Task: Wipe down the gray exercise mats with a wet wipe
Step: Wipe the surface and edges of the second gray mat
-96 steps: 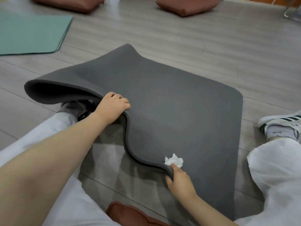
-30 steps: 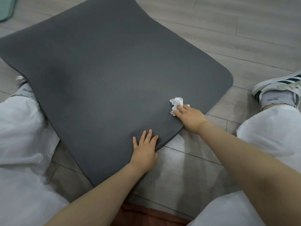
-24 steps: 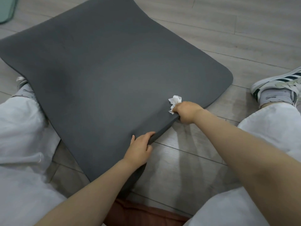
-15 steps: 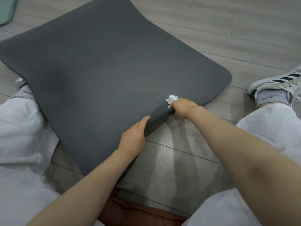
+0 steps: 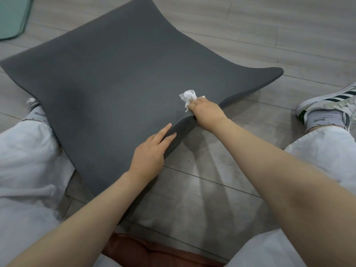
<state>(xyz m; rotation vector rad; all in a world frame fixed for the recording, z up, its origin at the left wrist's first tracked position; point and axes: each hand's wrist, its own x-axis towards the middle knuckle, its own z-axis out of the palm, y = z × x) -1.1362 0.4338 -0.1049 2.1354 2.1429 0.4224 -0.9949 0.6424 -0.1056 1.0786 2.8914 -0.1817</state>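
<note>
A thick gray exercise mat [image 5: 115, 78] lies on the wooden floor between my legs, its near edge lifted off the floor and its right corner curled up. My left hand [image 5: 152, 151] grips that raised near edge, fingers on top and thumb underneath. My right hand [image 5: 207, 112] grips the same edge further right while also holding a crumpled white wet wipe [image 5: 189, 96], which sticks out past the fingers over the mat's top surface.
My white-trousered legs flank the mat, with a striped sneaker [image 5: 331, 105] at the right and another shoe [image 5: 33, 110] under the mat's left side. A green mat [image 5: 11, 16] lies at far left. A brown cushion [image 5: 154, 253] sits beneath me.
The mat was laid flat with my left palm on it; both hands have since curled round its near edge and lifted it, and the right corner has risen.
</note>
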